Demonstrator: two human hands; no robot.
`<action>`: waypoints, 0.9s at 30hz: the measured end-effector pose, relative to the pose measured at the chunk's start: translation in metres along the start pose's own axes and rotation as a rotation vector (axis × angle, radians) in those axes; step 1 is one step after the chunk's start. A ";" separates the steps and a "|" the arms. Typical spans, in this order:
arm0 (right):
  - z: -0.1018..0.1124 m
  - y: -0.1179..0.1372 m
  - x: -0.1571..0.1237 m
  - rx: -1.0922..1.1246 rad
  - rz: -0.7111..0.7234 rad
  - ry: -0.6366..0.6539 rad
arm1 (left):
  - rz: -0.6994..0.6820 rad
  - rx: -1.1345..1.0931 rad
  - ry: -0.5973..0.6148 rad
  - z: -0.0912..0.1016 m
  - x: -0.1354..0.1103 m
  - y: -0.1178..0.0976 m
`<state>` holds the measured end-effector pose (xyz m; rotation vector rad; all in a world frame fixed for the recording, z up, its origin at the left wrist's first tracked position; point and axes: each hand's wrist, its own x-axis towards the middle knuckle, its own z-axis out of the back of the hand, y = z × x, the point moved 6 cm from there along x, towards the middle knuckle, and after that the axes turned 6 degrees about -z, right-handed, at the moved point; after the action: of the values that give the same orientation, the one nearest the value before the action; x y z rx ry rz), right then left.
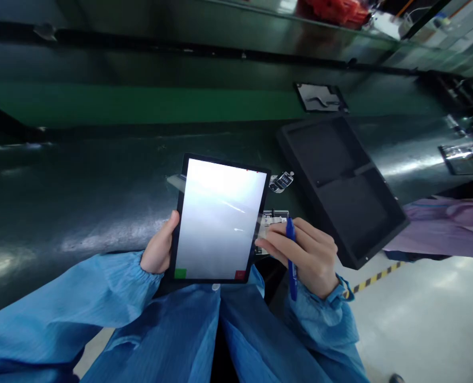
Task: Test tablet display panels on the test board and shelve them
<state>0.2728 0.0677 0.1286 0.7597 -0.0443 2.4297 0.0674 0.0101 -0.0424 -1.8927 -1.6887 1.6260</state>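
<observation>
A tablet (220,221) with a lit white screen is held over the bench's front edge. Small green and red squares show in its lower corners. My left hand (160,247) is closed on the tablet's left edge, thumb along the frame. At the right edge, my right hand (304,252) has a blue pen (291,260) held between its bent fingers. Its fingertips are pinched beside a piece of clear film (262,225) at the tablet's edge; whether they grip it I cannot tell. Another translucent tab (176,182) sticks out at the upper left.
A black tray (342,186) lies slanted on the dark green bench (81,186) at right. Nearer are a small silver-black object (281,182) and a printed card (275,214). Behind the tray lies a flat panel (320,98). A co-worker's lilac sleeve (444,223) reaches in from the right.
</observation>
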 end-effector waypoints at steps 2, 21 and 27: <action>0.003 -0.005 -0.003 0.018 -0.039 -0.001 | -0.012 0.022 -0.001 0.000 -0.002 -0.001; 0.020 -0.012 0.017 0.344 -0.063 0.044 | -0.086 0.062 0.063 -0.009 -0.003 -0.007; -0.038 0.000 0.097 0.588 -0.045 0.205 | -0.128 0.183 0.220 -0.019 -0.008 -0.008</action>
<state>0.1887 0.1265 0.1483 0.7324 0.7863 2.4783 0.0777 0.0165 -0.0240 -1.7650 -1.4866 1.4139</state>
